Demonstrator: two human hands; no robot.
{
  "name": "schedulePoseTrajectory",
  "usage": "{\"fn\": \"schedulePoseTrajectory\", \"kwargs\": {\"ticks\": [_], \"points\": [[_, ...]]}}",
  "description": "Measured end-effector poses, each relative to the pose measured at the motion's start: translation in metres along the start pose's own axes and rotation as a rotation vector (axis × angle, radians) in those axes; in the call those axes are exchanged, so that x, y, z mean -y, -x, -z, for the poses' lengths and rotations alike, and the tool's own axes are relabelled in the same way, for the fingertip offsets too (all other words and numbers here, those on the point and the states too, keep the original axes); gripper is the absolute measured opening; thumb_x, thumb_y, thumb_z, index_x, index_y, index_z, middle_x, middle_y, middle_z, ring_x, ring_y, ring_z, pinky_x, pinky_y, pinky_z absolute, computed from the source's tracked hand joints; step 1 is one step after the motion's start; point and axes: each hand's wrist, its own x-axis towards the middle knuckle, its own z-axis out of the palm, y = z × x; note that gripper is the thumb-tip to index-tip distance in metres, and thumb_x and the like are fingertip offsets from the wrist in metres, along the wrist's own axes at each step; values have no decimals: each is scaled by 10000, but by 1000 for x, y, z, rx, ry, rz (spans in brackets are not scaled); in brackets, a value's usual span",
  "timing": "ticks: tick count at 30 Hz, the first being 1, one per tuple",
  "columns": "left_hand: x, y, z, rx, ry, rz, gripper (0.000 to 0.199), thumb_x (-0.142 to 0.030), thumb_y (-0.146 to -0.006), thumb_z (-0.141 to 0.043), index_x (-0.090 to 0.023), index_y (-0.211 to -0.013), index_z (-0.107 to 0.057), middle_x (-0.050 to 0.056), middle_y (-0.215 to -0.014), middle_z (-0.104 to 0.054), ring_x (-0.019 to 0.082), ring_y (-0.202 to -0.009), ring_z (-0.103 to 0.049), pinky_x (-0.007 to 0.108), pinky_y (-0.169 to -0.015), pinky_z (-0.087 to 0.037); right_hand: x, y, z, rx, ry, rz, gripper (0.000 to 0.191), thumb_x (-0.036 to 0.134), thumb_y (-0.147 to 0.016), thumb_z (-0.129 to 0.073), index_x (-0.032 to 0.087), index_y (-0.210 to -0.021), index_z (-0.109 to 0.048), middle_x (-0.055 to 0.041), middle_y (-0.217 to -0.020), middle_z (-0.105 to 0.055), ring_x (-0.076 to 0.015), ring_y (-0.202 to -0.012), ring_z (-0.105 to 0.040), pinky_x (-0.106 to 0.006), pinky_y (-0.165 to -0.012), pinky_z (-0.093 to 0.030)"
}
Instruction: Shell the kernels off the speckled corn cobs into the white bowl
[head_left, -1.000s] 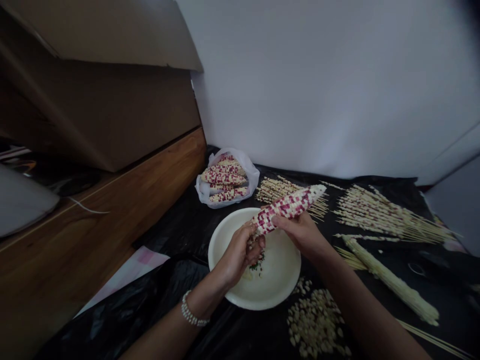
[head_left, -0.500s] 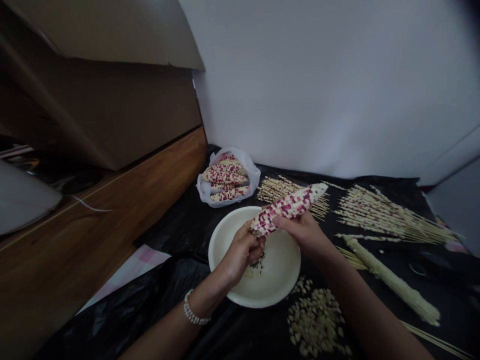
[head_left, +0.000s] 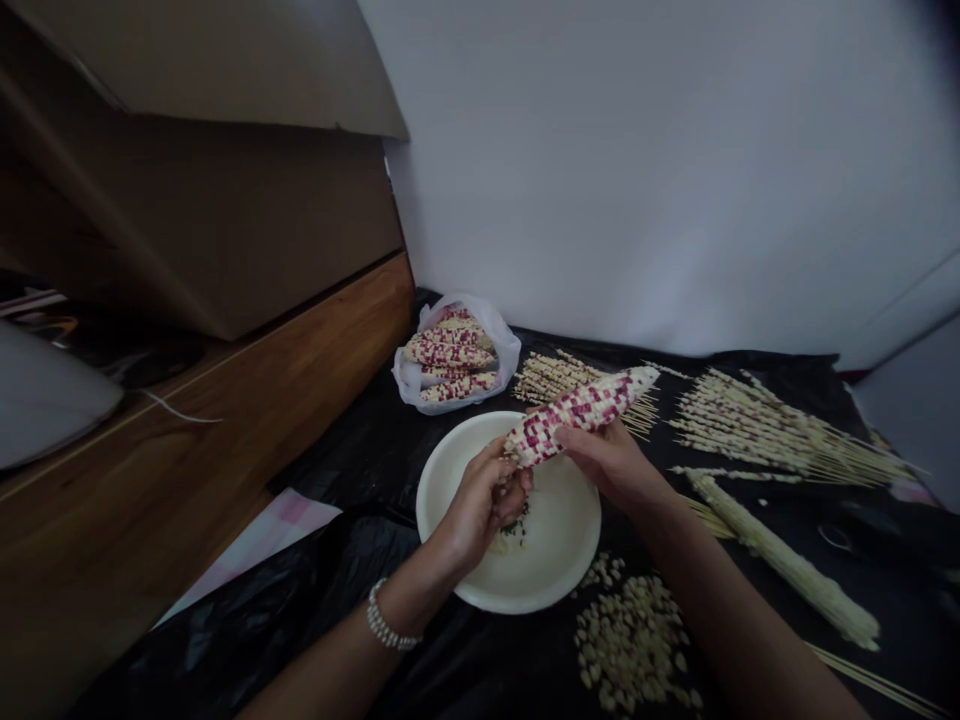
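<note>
The cob and right hand have edged slightly toward three o'clock. The left hand curls round the cob's eight-o'clock end, above the bowl, probably so falling bits are caught. The right hand grips its middle, likely for steadiness. Patchy magenta and white kernels run to a pale, tapered tip at two o'clock.

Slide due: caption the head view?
Left hand and right hand hold a bicolored corn ear over a white basin, loose kernels and kernel skewers nearby.
</note>
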Motion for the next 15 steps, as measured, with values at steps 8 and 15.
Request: {"fn": "schedulePoseTrajectory", "kwargs": {"ticks": [8,15], "points": [[-5,3,-3,-29,-17,83,320,-497,-910,-559,-190,-824,-532,-63,-553,-428,62,-436,-224,283,-496,-133,2,2,1,12,58,28,489,444,-680,-897,237,-1085,-718,-64,-1031,-797,-288,-998,-747,-497,-1003,-570],[0,1,1,-16,-68,91,182,-374,-827,-565,-198,-797,-528,-94,-511,-358,63,-424,-203,267,-481,-141,8,6,-5,56,172,87,460,388,-657,-913,257,-1042,-698,-51,-1078,-788,-275,-1013,-744,-479,-995,-576]]}}
